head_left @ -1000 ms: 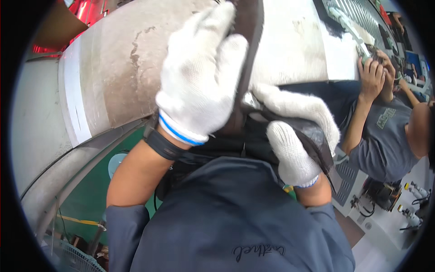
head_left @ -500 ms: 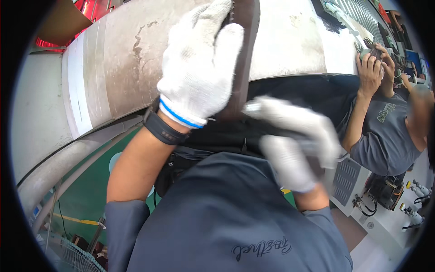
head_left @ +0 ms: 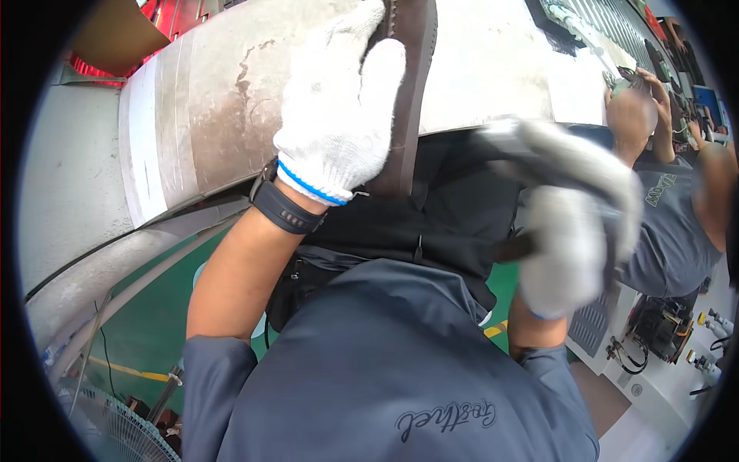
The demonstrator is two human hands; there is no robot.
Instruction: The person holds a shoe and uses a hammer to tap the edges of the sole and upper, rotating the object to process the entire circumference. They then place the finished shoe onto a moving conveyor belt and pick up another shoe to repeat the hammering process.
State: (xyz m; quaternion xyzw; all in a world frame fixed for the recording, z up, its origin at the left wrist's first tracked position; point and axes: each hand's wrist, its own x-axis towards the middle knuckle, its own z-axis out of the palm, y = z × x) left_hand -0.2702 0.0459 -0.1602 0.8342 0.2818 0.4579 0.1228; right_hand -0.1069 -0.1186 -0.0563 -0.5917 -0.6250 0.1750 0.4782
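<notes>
My left hand [head_left: 331, 115], in a white knitted glove with a blue cuff edge, lies stretched out on the pale work surface. Its thumb stands apart from the fingers and rests against a long dark brown strip [head_left: 412, 100], whose near end reaches past the surface's edge. The far fingertips run to the top of the picture. Off to the right, clear of the strip, my gloved right hand [head_left: 566, 239] is raised and closed around a dark-handled tool [head_left: 514, 247]. Motion smears it; a shiny part shows near the fingertips, and the tool's exact kind cannot be made out.
The stained, pale work surface [head_left: 223, 100] curves across the top. A co-worker's hands [head_left: 633, 115] handle a dark item at its right end. Pale pipes [head_left: 146, 250] run along the left below it. A white machine [head_left: 647, 385] with fittings stands at lower right, a fan [head_left: 115, 423] at lower left.
My right hand has swung away from the strip, to the right, with the tool in it. My left hand has stayed almost in place on the strip; the view has shifted slightly.
</notes>
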